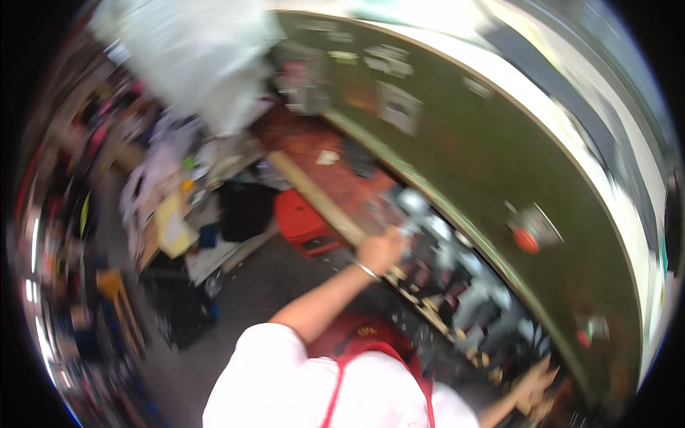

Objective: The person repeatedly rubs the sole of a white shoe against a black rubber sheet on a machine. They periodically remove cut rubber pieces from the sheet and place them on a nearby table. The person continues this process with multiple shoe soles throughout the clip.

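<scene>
My left hand (382,250), with a bangle at the wrist, is at the near edge of a red-topped workbench (314,146). It is beside a jumble of grey and dark pieces (457,271) along the bench. Blur smears its fingers, so I cannot tell whether they hold anything. At the lower right, my right hand (534,385) reaches over the far end of the same jumble. Its fingers look stretched out and apart, and no held thing shows. Small tan pieces (428,310) line the bench's near edge.
A green board (457,150) with papers and a hanging container (535,228) rises behind the bench. A red stool (303,221) stands left of my arm. Farther left are a black bag (182,307), piled papers (171,225) and a large pale plastic sheet (193,50).
</scene>
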The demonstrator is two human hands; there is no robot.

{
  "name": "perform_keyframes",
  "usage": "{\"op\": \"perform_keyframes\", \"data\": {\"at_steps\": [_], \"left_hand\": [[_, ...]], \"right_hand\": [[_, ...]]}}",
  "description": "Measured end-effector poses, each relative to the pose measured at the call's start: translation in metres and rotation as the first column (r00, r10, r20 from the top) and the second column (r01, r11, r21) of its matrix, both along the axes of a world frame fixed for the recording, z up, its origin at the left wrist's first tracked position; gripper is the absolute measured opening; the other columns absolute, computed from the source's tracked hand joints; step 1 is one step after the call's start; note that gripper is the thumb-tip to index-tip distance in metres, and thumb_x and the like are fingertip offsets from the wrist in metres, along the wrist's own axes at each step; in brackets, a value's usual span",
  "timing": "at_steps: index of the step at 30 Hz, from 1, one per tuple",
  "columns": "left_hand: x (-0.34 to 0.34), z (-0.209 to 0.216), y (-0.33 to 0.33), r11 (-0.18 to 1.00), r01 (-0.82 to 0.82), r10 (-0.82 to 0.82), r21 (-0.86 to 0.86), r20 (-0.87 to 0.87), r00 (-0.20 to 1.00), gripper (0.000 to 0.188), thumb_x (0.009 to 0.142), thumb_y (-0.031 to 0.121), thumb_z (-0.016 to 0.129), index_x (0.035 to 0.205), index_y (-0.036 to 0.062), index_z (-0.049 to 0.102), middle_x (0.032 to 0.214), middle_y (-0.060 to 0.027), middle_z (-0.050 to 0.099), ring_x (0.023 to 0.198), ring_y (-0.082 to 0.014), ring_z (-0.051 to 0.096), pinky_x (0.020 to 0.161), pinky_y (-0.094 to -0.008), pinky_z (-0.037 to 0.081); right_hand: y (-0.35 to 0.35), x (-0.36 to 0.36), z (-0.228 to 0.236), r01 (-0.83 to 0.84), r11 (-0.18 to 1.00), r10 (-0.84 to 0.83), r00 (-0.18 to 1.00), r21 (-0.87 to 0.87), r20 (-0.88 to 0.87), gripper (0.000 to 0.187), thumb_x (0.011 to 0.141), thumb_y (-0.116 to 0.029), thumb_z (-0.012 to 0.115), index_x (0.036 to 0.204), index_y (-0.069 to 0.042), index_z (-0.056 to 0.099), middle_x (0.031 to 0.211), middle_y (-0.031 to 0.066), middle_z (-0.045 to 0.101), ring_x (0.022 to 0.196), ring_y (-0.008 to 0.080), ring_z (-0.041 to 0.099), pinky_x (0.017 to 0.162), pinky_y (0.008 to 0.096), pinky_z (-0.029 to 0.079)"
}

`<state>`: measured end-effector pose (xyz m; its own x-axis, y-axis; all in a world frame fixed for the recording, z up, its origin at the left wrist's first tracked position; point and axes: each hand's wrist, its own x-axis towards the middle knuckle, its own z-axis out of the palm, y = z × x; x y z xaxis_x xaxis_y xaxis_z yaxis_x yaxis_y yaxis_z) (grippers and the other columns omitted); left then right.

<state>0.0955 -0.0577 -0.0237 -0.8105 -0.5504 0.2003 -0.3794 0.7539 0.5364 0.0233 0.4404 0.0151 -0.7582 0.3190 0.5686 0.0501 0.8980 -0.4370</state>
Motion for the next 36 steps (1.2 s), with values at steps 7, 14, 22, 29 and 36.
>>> {"op": "perform_keyframes", "data": {"at_steps": [7,14,22,29,36], "left_hand": [[0.052,-0.002,0.006,0.993,0.05,-0.038,0.107,-0.114,0.993,0.024,0.095,0.032,0.055,0.094,0.0078,0.054,0.062,-0.0213,0.06,0.065,-0.0425,0.062,0.059,-0.0526,0.049],[0.145,0.005,0.018,0.98,0.132,-0.138,0.152,0.031,0.99,0.026,0.094,0.034,0.056,0.09,0.0084,0.055,0.064,-0.0185,0.06,0.066,-0.04,0.062,0.06,-0.0511,0.047],[0.124,0.017,-0.021,0.998,0.026,-0.042,-0.056,-0.3,0.953,0.023,0.09,0.017,0.058,0.111,0.0068,0.06,0.088,-0.0161,0.061,0.085,-0.0361,0.06,0.075,-0.0458,0.047],[0.101,0.013,-0.003,0.938,0.248,-0.269,-0.24,-0.058,0.961,0.031,0.084,0.015,0.065,0.115,0.0136,0.064,0.081,-0.0053,0.051,0.078,-0.0239,0.056,0.073,-0.0386,0.041],[0.099,0.03,-0.002,0.94,0.292,-0.303,-0.176,-0.038,0.952,0.027,0.084,0.02,0.067,0.109,0.0101,0.064,0.079,-0.0065,0.057,0.076,-0.0259,0.058,0.069,-0.0389,0.042]], "right_hand": [[0.095,0.073,-0.118,0.11,0.891,-0.085,0.993,0.441,-0.078,0.045,0.095,-0.037,0.059,0.063,-0.007,0.071,0.057,0.0063,0.066,0.048,0.0247,0.06,0.045,0.0367,0.046],[0.076,0.147,-0.057,0.003,0.999,0.008,0.974,0.05,-0.225,0.03,0.086,-0.032,0.071,0.084,-0.002,0.072,0.081,0.0146,0.069,0.072,0.0297,0.066,0.065,0.039,0.052],[-0.282,0.073,0.023,-0.525,0.771,0.617,0.756,-0.36,0.22,0.064,0.072,-0.025,0.078,0.127,0.0,0.057,0.128,0.0189,0.056,0.116,0.033,0.054,0.098,0.0412,0.044],[-0.358,0.116,-0.022,-0.545,0.735,0.66,0.712,-0.403,0.242,0.104,0.057,-0.017,0.082,0.147,-0.009,0.03,0.14,0.0403,0.017,0.134,0.0567,0.015,0.109,0.0583,0.027],[-0.305,0.081,0.024,-0.078,-0.146,0.774,0.612,-0.986,-0.163,0.101,0.067,-0.003,0.077,0.151,-0.006,0.02,0.127,0.0197,0.053,0.113,0.027,0.057,0.098,0.0348,0.045]]}}
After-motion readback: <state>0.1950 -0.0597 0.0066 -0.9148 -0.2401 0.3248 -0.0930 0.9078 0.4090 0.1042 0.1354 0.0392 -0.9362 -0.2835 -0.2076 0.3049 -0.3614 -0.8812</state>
